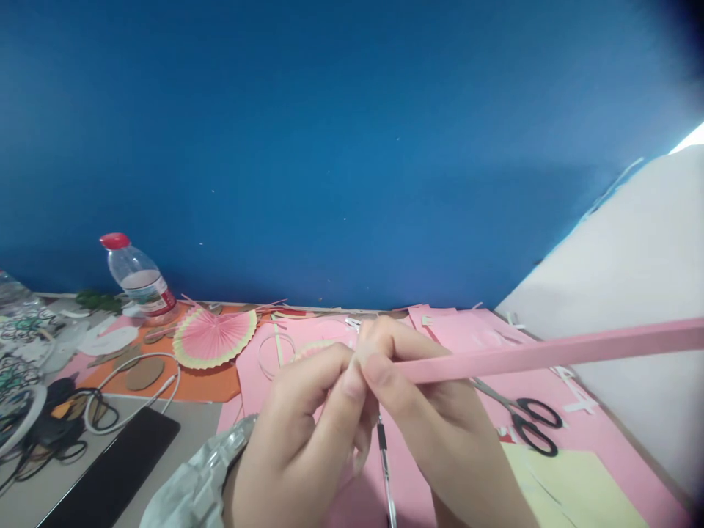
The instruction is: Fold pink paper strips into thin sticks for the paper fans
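My left hand (308, 411) and my right hand (434, 411) meet fingertip to fingertip above the table. Between them they pinch the near end of a long pink paper strip (528, 358), which runs out past my right hand to the frame's right edge. The fingers hide the strip's gripped end. Below the hands a pen (384, 458) with a black grip lies on pink paper (352, 506). Black-handled scissors (522, 414) rest just right of my right hand, partly behind it.
A pleated pink and yellow paper fan (214, 337) lies on orange paper (220, 385) to the left. Beyond are a red-capped bottle (144, 282), a white cable (179, 374) and a black phone (115, 469). Yellow paper (583, 484) lies front right. A blue wall (341, 147) rises behind.
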Action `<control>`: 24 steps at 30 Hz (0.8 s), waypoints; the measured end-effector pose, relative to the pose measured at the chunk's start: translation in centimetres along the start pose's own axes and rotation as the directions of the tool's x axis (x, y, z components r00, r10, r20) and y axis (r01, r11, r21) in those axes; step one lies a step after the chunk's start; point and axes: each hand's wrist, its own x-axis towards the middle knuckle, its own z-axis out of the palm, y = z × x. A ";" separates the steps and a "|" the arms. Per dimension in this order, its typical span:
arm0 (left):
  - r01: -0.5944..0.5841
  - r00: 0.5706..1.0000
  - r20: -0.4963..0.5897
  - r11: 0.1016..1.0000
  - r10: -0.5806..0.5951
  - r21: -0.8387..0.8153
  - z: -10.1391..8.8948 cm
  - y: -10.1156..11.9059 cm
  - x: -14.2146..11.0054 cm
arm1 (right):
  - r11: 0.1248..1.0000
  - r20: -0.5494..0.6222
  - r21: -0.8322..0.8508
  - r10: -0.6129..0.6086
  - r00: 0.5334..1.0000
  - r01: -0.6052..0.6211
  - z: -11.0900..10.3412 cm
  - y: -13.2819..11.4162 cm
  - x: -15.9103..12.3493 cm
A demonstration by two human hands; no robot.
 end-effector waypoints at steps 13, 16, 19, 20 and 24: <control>0.015 0.985 -0.162 0.974 -0.053 -0.227 0.5 0.1 -0.1 | 0.992 -0.279 0.128 0.037 0.960 -0.001 -0.3 -0.6 0.0; 0.047 0.975 -0.197 0.960 -0.105 -0.277 0.3 0.3 -0.3 | 0.968 -0.343 0.247 0.040 0.938 0.050 -1.4 -0.9 0.0; 0.025 0.964 -0.245 0.954 -0.102 -0.300 -0.6 0.4 -0.3 | 0.970 -0.357 0.225 -0.007 0.934 0.093 -1.7 -1.1 0.0; 0.010 0.958 -0.268 0.950 -0.098 -0.312 -0.9 0.4 -0.3 | 0.973 -0.368 0.203 -0.029 0.929 0.110 -1.5 -1.0 0.0; -0.121 0.967 -0.254 0.929 0.030 -0.349 -1.3 0.1 -0.1 | 0.958 -0.353 0.213 -0.107 0.929 0.191 0.2 -0.5 -0.2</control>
